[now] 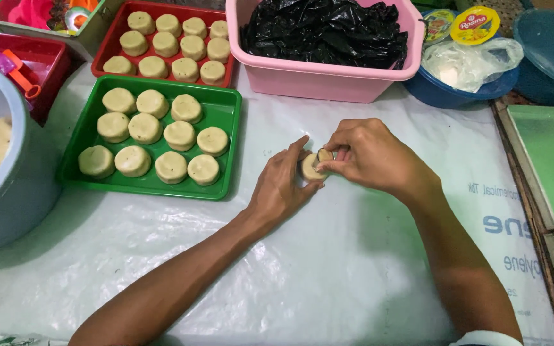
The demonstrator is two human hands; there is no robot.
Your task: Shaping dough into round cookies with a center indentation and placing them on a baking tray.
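Note:
My left hand (281, 186) rests on the plastic-covered table (328, 269) and cups a small round disc of pale dough (309, 169) from the left. My right hand (368, 154) pinches a small round cutter or mould (324, 154) at the top edge of that dough, fingers closed on it. Both hands meet over the dough at the middle of the table. To the left, a green tray (224, 102) holds several shaped dough rounds in rows.
A red tray (114, 42) of more dough rounds lies behind the green one. A pink tub (328, 80) with black plastic stands at the back, a blue bowl (450, 95) with lids beside it. A grey basin (14, 186) with dough sits far left.

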